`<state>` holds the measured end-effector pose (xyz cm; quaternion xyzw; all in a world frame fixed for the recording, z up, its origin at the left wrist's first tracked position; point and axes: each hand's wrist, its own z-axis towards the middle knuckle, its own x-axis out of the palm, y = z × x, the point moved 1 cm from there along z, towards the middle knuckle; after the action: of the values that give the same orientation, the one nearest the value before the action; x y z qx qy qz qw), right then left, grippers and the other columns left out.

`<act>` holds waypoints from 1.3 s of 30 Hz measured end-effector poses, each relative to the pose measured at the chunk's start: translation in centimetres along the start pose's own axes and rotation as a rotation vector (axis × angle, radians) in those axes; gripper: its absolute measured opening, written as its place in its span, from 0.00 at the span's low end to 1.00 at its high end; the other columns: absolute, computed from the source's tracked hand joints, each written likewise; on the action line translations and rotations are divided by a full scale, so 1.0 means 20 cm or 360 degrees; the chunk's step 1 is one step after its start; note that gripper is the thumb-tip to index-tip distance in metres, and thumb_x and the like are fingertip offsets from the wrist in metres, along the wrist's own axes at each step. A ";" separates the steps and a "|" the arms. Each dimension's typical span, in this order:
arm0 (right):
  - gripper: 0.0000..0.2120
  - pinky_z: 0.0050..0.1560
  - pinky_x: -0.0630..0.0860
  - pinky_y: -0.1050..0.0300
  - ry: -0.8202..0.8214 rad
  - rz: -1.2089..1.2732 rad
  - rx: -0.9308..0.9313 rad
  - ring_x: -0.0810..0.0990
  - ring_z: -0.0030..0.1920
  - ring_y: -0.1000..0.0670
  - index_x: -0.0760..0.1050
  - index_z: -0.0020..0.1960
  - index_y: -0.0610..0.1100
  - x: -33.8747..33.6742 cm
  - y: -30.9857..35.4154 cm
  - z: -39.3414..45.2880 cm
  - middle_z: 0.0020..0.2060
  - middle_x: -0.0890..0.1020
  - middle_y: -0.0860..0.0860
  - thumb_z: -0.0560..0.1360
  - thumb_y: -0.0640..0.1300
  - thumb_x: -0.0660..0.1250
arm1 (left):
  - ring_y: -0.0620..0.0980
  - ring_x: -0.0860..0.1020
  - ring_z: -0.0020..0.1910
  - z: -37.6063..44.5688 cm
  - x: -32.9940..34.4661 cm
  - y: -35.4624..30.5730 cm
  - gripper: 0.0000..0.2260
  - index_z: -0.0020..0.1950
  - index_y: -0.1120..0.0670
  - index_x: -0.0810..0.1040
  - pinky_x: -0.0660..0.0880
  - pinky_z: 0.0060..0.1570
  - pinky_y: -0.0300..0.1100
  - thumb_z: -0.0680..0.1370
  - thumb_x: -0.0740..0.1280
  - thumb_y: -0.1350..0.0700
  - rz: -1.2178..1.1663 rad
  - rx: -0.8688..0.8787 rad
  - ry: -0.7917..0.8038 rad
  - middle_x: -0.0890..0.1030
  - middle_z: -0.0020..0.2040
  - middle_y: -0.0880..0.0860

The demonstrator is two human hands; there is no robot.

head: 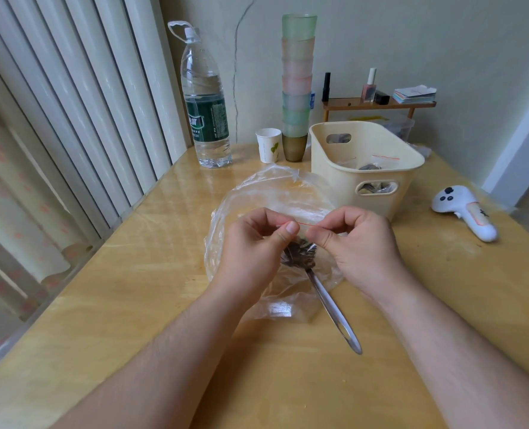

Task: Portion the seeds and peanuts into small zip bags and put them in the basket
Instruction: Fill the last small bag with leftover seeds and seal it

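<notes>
- Clear plastic water bottle (206, 97) with a green label stands at the far left of the pale wooden table (102, 305).
- White paper cup (268, 145) sits beside a tall stack of pastel tumblers (297, 78).
- Left hand (253, 246) pinches the red-lined top of a small clear zip bag (300, 235) of dark seeds.
- Right hand (360, 243) pinches the same strip, above a large crumpled clear bag (275, 196) and a metal spoon (334, 311).
- Cream plastic basket (365, 168), holding filled bags, stands just behind the right hand.
- White handheld controller (464, 212) lies far right.
</notes>
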<state>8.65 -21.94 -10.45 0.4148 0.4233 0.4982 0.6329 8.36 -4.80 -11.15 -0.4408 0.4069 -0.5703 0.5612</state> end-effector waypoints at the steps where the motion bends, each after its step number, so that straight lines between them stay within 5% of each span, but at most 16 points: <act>1: 0.11 0.40 0.74 0.61 -0.0014 -0.0042 0.0010 0.77 0.33 0.59 0.81 0.37 0.47 0.00 0.00 0.01 0.29 0.81 0.59 0.68 0.42 0.83 | 0.51 0.85 0.43 0.00 0.00 0.00 0.06 0.43 0.55 0.83 0.81 0.46 0.43 0.78 0.75 0.63 -0.0009 -0.0009 0.0005 0.87 0.41 0.54; 8: 0.09 0.39 0.75 0.65 0.0039 0.0215 0.0036 0.77 0.33 0.57 0.83 0.36 0.47 -0.03 0.02 0.01 0.29 0.82 0.55 0.62 0.48 0.81 | 0.46 0.85 0.44 0.00 -0.01 -0.02 0.03 0.50 0.57 0.87 0.79 0.46 0.35 0.80 0.72 0.62 -0.0093 -0.0037 0.0017 0.88 0.44 0.53; 12: 0.05 0.41 0.75 0.58 0.0114 0.0344 0.0133 0.75 0.36 0.51 0.85 0.36 0.49 -0.03 0.01 0.00 0.31 0.81 0.51 0.63 0.50 0.78 | 0.46 0.84 0.43 -0.01 0.00 -0.04 0.05 0.51 0.59 0.86 0.78 0.44 0.36 0.81 0.72 0.58 -0.0155 -0.0064 -0.0024 0.87 0.44 0.55; 15: 0.08 0.39 0.77 0.60 0.0068 0.0516 0.0192 0.78 0.34 0.54 0.82 0.39 0.45 -0.01 0.03 -0.02 0.32 0.82 0.50 0.65 0.48 0.76 | 0.49 0.84 0.50 -0.02 0.02 -0.03 0.14 0.63 0.55 0.83 0.80 0.53 0.42 0.79 0.74 0.53 -0.0256 -0.0094 0.0190 0.86 0.51 0.55; 18: 0.11 0.42 0.79 0.56 -0.0016 0.0685 0.0272 0.80 0.35 0.52 0.79 0.42 0.43 -0.02 0.03 -0.02 0.32 0.81 0.48 0.67 0.49 0.74 | 0.54 0.85 0.57 -0.03 0.05 -0.01 0.22 0.73 0.53 0.75 0.81 0.58 0.47 0.80 0.74 0.59 -0.0245 -0.0220 0.0432 0.86 0.58 0.57; 25: 0.19 0.46 0.82 0.52 0.0101 0.0726 0.0264 0.86 0.46 0.48 0.81 0.56 0.42 -0.03 0.06 -0.06 0.45 0.87 0.47 0.70 0.50 0.75 | 0.69 0.84 0.56 -0.02 0.07 -0.02 0.18 0.65 0.61 0.79 0.82 0.58 0.56 0.77 0.76 0.64 -0.0162 -0.0133 0.0369 0.85 0.57 0.64; 29: 0.12 0.53 0.83 0.40 0.0010 0.0587 0.0218 0.86 0.49 0.42 0.84 0.52 0.42 -0.09 0.13 0.00 0.47 0.88 0.41 0.73 0.48 0.76 | 0.61 0.85 0.48 0.02 0.13 -0.13 0.19 0.64 0.60 0.80 0.83 0.54 0.56 0.74 0.79 0.64 -0.0132 -0.0091 0.0475 0.85 0.51 0.62; 31: 0.04 0.50 0.84 0.45 -0.0025 0.0487 0.0088 0.87 0.47 0.45 0.85 0.50 0.44 -0.16 0.22 0.10 0.44 0.88 0.44 0.76 0.43 0.75 | 0.58 0.85 0.51 0.07 0.18 -0.24 0.22 0.66 0.58 0.80 0.82 0.57 0.56 0.73 0.79 0.62 -0.0100 -0.0035 0.0529 0.86 0.53 0.59; 34: 0.04 0.38 0.78 0.61 -0.0262 0.0351 -0.0169 0.84 0.38 0.56 0.84 0.45 0.49 -0.31 0.41 0.33 0.37 0.86 0.54 0.78 0.41 0.75 | 0.50 0.85 0.56 0.22 0.30 -0.39 0.22 0.70 0.48 0.77 0.82 0.60 0.47 0.78 0.76 0.59 0.0097 0.0095 0.0449 0.86 0.57 0.51; 37: 0.03 0.42 0.78 0.57 -0.0511 -0.0015 -0.0371 0.82 0.40 0.56 0.83 0.45 0.55 -0.46 0.50 0.60 0.38 0.85 0.59 0.78 0.49 0.75 | 0.38 0.81 0.56 0.38 0.40 -0.45 0.18 0.69 0.42 0.76 0.79 0.58 0.40 0.80 0.73 0.51 0.0696 0.0340 0.0254 0.83 0.59 0.41; 39: 0.03 0.47 0.79 0.53 -0.0469 -0.0436 -0.0366 0.83 0.43 0.51 0.82 0.45 0.56 -0.52 0.47 0.73 0.40 0.85 0.59 0.77 0.51 0.73 | 0.40 0.79 0.59 0.44 0.44 -0.40 0.14 0.68 0.44 0.77 0.77 0.59 0.41 0.82 0.69 0.51 0.1165 0.0479 0.0264 0.82 0.60 0.40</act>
<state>18.38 -32.11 4.11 0.3470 0.3192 0.3868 0.7925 14.82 -13.10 -0.62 -0.1321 0.4928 -0.4196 0.7508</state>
